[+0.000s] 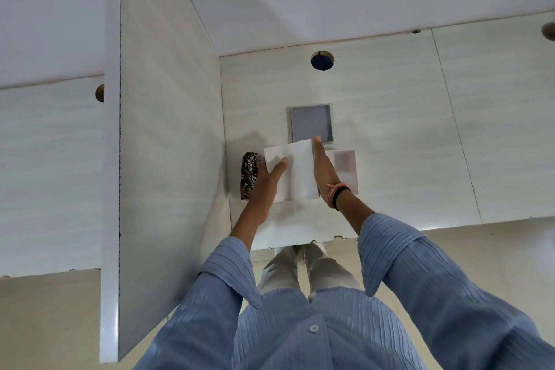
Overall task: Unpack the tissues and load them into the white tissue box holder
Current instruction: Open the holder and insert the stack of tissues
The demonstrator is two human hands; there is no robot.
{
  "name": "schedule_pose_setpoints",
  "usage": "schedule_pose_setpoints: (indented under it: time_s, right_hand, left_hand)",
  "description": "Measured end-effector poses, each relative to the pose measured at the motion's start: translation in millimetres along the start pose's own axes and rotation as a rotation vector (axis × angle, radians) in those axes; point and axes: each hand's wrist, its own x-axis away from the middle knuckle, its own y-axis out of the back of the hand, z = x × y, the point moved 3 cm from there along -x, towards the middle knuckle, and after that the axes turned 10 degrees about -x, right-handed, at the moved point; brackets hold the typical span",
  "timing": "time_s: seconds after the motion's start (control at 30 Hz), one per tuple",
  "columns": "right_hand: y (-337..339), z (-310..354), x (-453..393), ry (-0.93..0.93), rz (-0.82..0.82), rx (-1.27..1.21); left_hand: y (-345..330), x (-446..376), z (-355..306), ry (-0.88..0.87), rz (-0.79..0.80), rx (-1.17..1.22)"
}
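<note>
While the left hand [267,179] lies flat, fingers straight, on the soft white folded tissue stack [300,171], the right hand [324,173] presses edge-on against its right side. Stack rests on glossy tiled counter [405,144]; pale rectangular box [345,168] just right, contents indiscernible.

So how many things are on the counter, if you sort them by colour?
White: 2, the tissue stack and the tissue box holder
Grey: 1, the square piece
Black with a pattern: 1, the packet
Total: 4
</note>
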Motion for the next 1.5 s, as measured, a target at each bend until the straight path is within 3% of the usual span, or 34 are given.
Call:
schedule_pose_setpoints:
  time_s: [0.13, 0.33, 0.43, 0.53, 0.7, 0.83, 1.03, 1.33, 1.5]
  right_hand:
    - [11, -1, 1, 0.016, -0.038, -0.036]
    - [30, -5, -1, 0.058, -0.045, 0.037]
    - [32, -6, 2, 0.153, -0.089, 0.025]
    - [32, -9, 4, 0.157, -0.128, -0.104]
    - [19, -14, 14, 0.183, -0.038, -0.186]
    - [17, -13, 18, 0.236, 0.023, -0.105]
    - [26, 8, 23, 0.343, -0.052, -0.047]
    - [25, -5, 14, 0.339, 0.130, 0.472]
    - [42, -9, 9, 0.239, 0.041, 0.335]
  left_hand:
    - [-4, 1, 5, 0.032, -0.010, -0.060]
    - [-4, 2, 1, 0.031, 0.003, 0.083]
    - [-7, 3, -1, 0.074, -0.012, 0.282]
    - [-11, 5, 4, 0.152, -0.125, 0.585]
    - [-22, 7, 8, 0.207, -0.264, 0.858]
    - [-23, 4, 6, 0.214, -0.273, 0.840]
    - [-15, -1, 8, 0.238, -0.239, 0.695]
    - [-10, -3, 8, 0.269, -0.217, 0.618]
    - [-14, -3, -4, 0.242, -0.186, 0.337]
